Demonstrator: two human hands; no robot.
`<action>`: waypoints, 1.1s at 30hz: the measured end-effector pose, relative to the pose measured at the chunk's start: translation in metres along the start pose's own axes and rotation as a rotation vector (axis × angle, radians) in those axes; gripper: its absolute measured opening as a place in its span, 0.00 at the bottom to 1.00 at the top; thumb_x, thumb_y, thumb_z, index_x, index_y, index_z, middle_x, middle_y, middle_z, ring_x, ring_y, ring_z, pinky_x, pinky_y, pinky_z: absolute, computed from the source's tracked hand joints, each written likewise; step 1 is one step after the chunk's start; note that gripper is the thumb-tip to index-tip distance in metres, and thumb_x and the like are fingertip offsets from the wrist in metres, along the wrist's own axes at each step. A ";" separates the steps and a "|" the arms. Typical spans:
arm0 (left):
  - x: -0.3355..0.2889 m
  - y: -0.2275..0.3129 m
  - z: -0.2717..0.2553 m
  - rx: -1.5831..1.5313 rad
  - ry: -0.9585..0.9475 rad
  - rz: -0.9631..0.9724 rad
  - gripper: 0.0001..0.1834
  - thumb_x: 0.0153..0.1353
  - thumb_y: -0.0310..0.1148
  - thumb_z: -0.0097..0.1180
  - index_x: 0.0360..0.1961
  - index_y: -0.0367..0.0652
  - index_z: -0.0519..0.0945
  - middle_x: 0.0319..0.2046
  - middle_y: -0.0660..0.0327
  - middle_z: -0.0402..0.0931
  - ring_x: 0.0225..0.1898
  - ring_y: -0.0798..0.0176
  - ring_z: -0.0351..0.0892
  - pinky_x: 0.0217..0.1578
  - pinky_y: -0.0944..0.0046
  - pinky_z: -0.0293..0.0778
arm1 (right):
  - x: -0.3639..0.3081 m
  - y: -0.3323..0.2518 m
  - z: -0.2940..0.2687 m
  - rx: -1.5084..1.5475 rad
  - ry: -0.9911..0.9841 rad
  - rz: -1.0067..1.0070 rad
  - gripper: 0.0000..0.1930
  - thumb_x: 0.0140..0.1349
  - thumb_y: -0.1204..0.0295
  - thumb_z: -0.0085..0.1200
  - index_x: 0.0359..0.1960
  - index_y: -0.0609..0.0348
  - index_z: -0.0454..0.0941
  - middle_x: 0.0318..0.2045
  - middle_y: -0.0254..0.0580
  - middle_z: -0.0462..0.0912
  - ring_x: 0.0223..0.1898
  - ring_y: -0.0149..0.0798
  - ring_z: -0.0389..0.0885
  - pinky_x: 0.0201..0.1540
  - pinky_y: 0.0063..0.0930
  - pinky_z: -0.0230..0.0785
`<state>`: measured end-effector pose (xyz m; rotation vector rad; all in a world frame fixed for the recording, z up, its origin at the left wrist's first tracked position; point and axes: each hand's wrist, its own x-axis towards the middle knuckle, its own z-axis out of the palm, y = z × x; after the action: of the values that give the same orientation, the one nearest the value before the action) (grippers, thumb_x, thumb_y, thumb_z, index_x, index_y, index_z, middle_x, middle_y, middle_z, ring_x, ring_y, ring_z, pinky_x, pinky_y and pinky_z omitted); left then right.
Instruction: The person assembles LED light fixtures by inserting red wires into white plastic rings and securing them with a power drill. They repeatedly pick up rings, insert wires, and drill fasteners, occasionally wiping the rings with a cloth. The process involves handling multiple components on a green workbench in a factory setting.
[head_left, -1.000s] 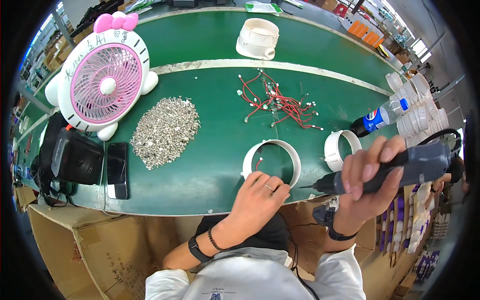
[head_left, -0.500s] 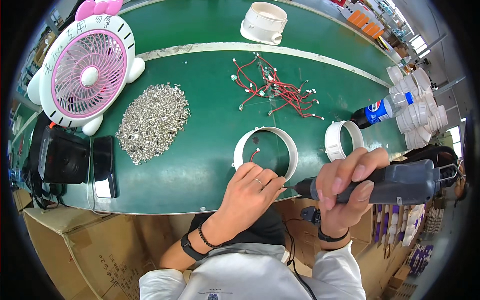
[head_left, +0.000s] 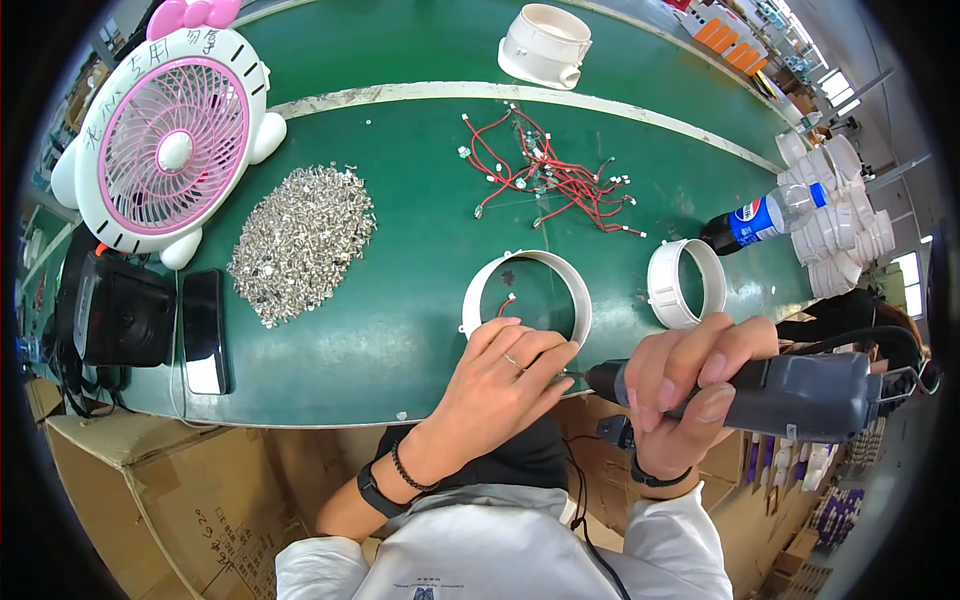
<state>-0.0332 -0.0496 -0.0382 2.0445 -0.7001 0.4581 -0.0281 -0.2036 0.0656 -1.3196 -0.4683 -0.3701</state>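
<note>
Since the earlier frames, both hands are staying at the near edge of the green table (head_left: 400,300), with the driver's tip now sitting close against the left fingers.

Head view: the left hand (head_left: 500,375) is resting on the near rim of a white plastic ring (head_left: 572,300), fingers curled and pinching at a spot on that rim; what the fingertips are pinching is too small to tell. A red wire end is lying inside the ring. The right hand (head_left: 690,385) is wrapping fully closed around a grey electric screwdriver (head_left: 790,395), held level with its dark tip pointing left and touching or nearly touching the ring's near edge beside the left fingertips.

A second white ring (head_left: 660,285) is lying just to the right. Farther off, red wires (head_left: 545,175) are lying in a tangle, a pile of silver screws (head_left: 300,240) is sitting to the left, and a pink-and-white fan (head_left: 175,140) is standing at the far left.
</note>
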 end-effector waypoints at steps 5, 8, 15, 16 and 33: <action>-0.002 -0.004 -0.001 -0.062 0.007 0.029 0.16 0.56 0.29 0.74 0.46 0.51 0.87 0.47 0.69 0.83 0.50 0.61 0.82 0.64 0.49 0.67 | -0.003 -0.012 -0.005 0.014 0.021 0.019 0.22 0.73 0.58 0.65 0.46 0.58 0.64 0.32 0.40 0.76 0.22 0.30 0.74 0.24 0.26 0.69; -0.004 -0.004 -0.002 -0.112 0.028 -0.004 0.15 0.56 0.28 0.75 0.45 0.51 0.88 0.47 0.69 0.85 0.51 0.62 0.83 0.66 0.49 0.66 | -0.003 -0.012 0.002 -0.013 0.166 -0.107 0.24 0.73 0.54 0.63 0.47 0.57 0.63 0.31 0.39 0.75 0.17 0.27 0.70 0.21 0.23 0.68; -0.005 -0.002 -0.020 -0.128 0.093 -0.066 0.13 0.57 0.25 0.74 0.43 0.49 0.89 0.41 0.66 0.89 0.51 0.60 0.87 0.62 0.51 0.72 | 0.002 -0.017 0.007 0.034 0.152 -0.061 0.24 0.73 0.54 0.63 0.46 0.58 0.62 0.30 0.40 0.75 0.16 0.27 0.67 0.20 0.25 0.69; -0.006 -0.004 -0.021 -0.110 0.099 -0.063 0.13 0.56 0.25 0.74 0.43 0.49 0.90 0.41 0.66 0.89 0.51 0.60 0.87 0.60 0.51 0.73 | 0.001 -0.015 0.010 0.049 0.158 -0.056 0.24 0.73 0.54 0.63 0.46 0.58 0.62 0.29 0.40 0.75 0.16 0.28 0.67 0.20 0.25 0.69; -0.014 -0.005 -0.017 0.047 0.006 -0.017 0.20 0.56 0.33 0.75 0.51 0.50 0.88 0.46 0.67 0.85 0.54 0.62 0.83 0.64 0.51 0.66 | -0.002 0.006 0.015 -0.061 -0.129 -0.028 0.22 0.77 0.50 0.56 0.46 0.52 0.60 0.29 0.33 0.71 0.13 0.24 0.65 0.19 0.22 0.65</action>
<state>-0.0418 -0.0285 -0.0404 2.0906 -0.6739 0.4746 -0.0284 -0.1882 0.0626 -1.4031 -0.5877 -0.3256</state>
